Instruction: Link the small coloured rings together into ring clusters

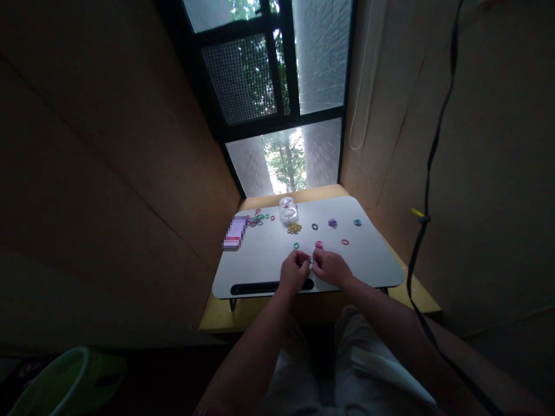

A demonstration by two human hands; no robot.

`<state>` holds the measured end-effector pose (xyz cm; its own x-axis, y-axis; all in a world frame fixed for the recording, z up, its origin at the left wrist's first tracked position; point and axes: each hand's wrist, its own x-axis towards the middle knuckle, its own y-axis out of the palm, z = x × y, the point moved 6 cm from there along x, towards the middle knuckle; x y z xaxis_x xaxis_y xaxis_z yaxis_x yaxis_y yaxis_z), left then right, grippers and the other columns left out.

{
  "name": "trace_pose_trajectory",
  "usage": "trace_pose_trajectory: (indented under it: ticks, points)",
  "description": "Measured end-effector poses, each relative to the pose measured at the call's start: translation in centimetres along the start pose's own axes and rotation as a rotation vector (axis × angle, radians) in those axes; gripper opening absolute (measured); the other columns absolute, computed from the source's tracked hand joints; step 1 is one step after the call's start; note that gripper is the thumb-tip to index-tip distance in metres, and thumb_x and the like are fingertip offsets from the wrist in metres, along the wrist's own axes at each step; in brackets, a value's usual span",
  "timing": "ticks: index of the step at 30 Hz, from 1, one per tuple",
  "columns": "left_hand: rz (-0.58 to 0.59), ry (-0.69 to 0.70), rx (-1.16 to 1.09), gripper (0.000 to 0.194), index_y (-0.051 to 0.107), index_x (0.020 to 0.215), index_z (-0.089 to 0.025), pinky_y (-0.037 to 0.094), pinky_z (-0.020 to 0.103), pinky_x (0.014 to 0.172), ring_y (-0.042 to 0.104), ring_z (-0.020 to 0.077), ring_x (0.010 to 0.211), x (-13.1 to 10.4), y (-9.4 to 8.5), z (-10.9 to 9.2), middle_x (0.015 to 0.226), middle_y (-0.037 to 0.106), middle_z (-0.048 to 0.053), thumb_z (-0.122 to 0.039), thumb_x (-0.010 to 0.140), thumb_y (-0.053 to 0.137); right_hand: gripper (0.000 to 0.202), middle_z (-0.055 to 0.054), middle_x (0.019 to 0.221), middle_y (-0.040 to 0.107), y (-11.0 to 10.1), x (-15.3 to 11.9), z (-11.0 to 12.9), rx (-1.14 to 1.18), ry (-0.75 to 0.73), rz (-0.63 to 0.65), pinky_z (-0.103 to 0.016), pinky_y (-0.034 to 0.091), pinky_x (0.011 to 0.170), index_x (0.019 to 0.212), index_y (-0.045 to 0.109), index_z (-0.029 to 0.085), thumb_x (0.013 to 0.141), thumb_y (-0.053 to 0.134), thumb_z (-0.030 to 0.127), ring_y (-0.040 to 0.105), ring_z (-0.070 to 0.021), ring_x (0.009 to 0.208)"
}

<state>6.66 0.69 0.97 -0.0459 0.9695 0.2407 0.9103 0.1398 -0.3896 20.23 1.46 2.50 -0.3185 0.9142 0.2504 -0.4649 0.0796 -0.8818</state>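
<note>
Close together over the front middle of the white table [260,263] are my left hand [295,270] and my right hand [330,267], both with fingers pinched. A tiny dark item shows between their fingertips, too small to name. Just beyond them lie a green ring [296,246] and a pink ring [319,244]. Further right is a red-pink ring [345,242]. Behind these, a yellow cluster of rings [294,229], a black ring [314,227], a purple cluster [332,222] and a blue-green cluster [357,222] form a row.
A clear jar [288,211] stands at the back of the table. Mixed coloured rings [258,219] lie left of it, near a blurred phone-like rectangle [235,233]. A dark slot [254,288] runs along the front edge. A dark cord [427,185] hangs at the right.
</note>
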Motion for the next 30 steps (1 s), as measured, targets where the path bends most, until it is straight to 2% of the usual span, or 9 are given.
trace_pose_trajectory:
  ticks: [14, 19, 30]
  points:
    - [0.014, 0.028, 0.024, 0.009, 0.06, 0.081, -0.019, 0.043, 0.024, 0.064, 0.057, 0.0115, 0.066, -0.3, -0.1, -0.7, 0.075, 0.064, 0.0, -0.026, 0.077, 0.058, 0.007, -0.001, 0.068, 0.06, -0.2, -0.3, 0.1, 0.049, -0.04, -0.023, -0.024, 0.027, 0.059, 0.078, 0.054, 0.02, 0.078, 0.048, 0.023, 0.051, -0.0134, 0.062]
    - [0.039, -0.004, 0.014, 0.015, 0.06, 0.091, -0.019, 0.044, 0.024, 0.063, 0.059, 0.0112, 0.064, -0.3, 0.1, -0.5, 0.074, 0.064, 0.0, -0.026, 0.077, 0.059, 0.007, 0.0, 0.067, 0.059, -0.2, -0.3, 0.1, 0.059, -0.054, -0.037, -0.024, 0.027, 0.058, 0.077, 0.054, 0.02, 0.078, 0.048, 0.022, 0.051, -0.0131, 0.06]
    - [0.043, 0.049, 0.084, 0.007, 0.058, 0.083, -0.019, 0.043, 0.023, 0.065, 0.057, 0.0103, 0.066, -0.3, 0.1, -1.0, 0.076, 0.063, -0.001, -0.024, 0.078, 0.057, 0.006, -0.001, 0.067, 0.059, 0.1, -0.2, -0.3, 0.074, -0.046, -0.078, -0.025, 0.027, 0.058, 0.076, 0.054, 0.02, 0.077, 0.049, 0.023, 0.05, -0.0137, 0.061]
